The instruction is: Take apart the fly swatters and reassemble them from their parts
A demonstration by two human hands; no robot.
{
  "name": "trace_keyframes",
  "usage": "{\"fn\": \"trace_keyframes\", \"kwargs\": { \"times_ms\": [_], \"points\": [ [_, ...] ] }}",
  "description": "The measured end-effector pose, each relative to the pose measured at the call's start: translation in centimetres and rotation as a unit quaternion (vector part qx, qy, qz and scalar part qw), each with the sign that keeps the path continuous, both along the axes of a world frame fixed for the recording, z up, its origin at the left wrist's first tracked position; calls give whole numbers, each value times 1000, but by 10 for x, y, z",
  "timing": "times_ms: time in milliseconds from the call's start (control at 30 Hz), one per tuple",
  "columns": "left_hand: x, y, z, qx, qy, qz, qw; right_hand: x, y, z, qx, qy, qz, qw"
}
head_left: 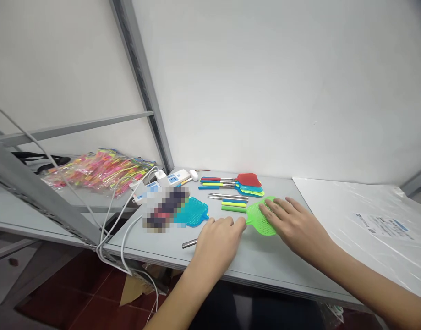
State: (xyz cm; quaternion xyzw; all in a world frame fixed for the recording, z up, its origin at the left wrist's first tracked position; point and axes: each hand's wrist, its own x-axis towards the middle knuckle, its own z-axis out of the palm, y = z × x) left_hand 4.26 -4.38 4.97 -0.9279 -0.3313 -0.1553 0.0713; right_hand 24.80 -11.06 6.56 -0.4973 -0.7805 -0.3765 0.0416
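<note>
My left hand (pixel 220 240) is closed around a metal tube (pixel 189 244), whose bare end sticks out to the left. Its knuckles are beside the narrow neck of a green fly swatter head (pixel 261 222). My right hand (pixel 297 224) grips that head from the right, fingers over its mesh and thumb hidden. Whether tube and neck are joined is hidden by my left hand. Behind lie blue, yellow and green handle sleeves (pixel 233 208) and thin metal rods (pixel 228 197). Left of my left hand, blue swatter heads (pixel 195 211) lie on the grey table (pixel 265 263).
Several complete fly swatters (pixel 227 183) lie at the back by the wall. Power strips (pixel 174 178) with white cables stand left, near a blurred item (pixel 166 210). Bagged colourful pieces (pixel 100 172) lie beyond the metal frame post (pixel 144 82). White wrapped sheeting (pixel 361 201) covers the right side.
</note>
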Motion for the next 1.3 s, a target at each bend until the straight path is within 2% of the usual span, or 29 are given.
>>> {"fn": "trace_keyframes", "kwargs": {
  "times_ms": [133,267,333,400,433,467,533,600,733,800,867,1000,1100,1300],
  "points": [
    [5,7,2,1,-17,-28,999,6,2,-5,-5,0,11,1000],
    [16,0,12,-22,-20,-32,999,4,6,-9,-21,28,36,999],
    [14,-2,16,-39,-18,-22,999,16,11,-13,-33,45,53,997],
    [4,0,19,-44,-20,9,999,41,15,-18,-24,68,56,996],
    [-3,4,20,-40,-22,36,998,57,17,-20,-9,88,42,995],
    [-12,9,21,-36,-24,73,996,74,17,-21,46,114,27,992],
    [-27,18,23,-32,-26,163,986,100,16,-20,114,180,-33,977],
    [-35,23,24,-45,-12,161,986,107,13,-16,134,217,-45,966],
    [-22,8,19,-52,-11,67,996,72,11,-10,86,198,38,976],
    [-14,-4,13,-49,-29,37,998,50,13,-13,83,195,80,974],
    [-11,-12,5,-40,-46,22,998,33,16,-18,80,206,123,968],
    [-20,-18,-11,-5,-84,8,996,2,31,-27,25,232,199,952],
    [-28,-18,-21,17,-120,-15,992,-32,53,-29,-24,283,238,929],
    [-35,-9,-42,56,-174,-60,981,-91,114,-39,-151,354,353,853]
  ]
}}
